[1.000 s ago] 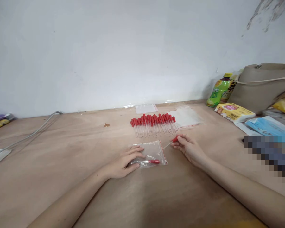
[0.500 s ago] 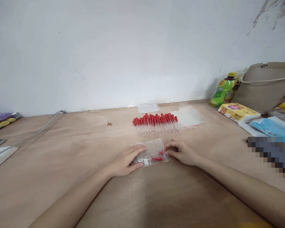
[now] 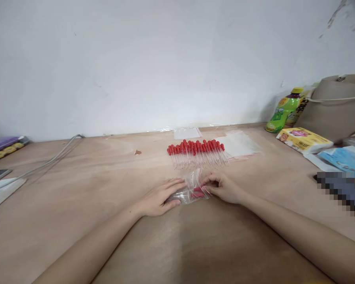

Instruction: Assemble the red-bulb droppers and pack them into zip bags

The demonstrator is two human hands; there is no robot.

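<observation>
Shows wood table (image 3: 85,177), then clear zip bag (image 3: 191,180) flat on it, long axis roughly side to side, lying left of right hand (image 3: 226,190) (nearer the mouth). Has that hand bent inward, fingers nearly closed at the edge, can't tell on what. Spreads left hand (image 3: 159,199), palm down, gripping nothing, over the other end. Contains red bulbs (image 3: 197,195) by the mouth.

My zip bag (image 3: 192,179): clear thin plastic, glossy, creased. Droppers (image 3: 195,152), far middle: red bulbs, smooth, rubbery-looking; stems clear, glossy. Worktop (image 3: 106,165): wood-look, smooth, faint sheen. Bottle (image 3: 281,112), far right: plastic, shiny green wrap. Bag (image 3: 337,110) behind it: matt, leather-like. Wall (image 3: 136,63): matt, painted-looking. Flat bags (image 3: 241,144), far right of middle: translucent plastic.
</observation>
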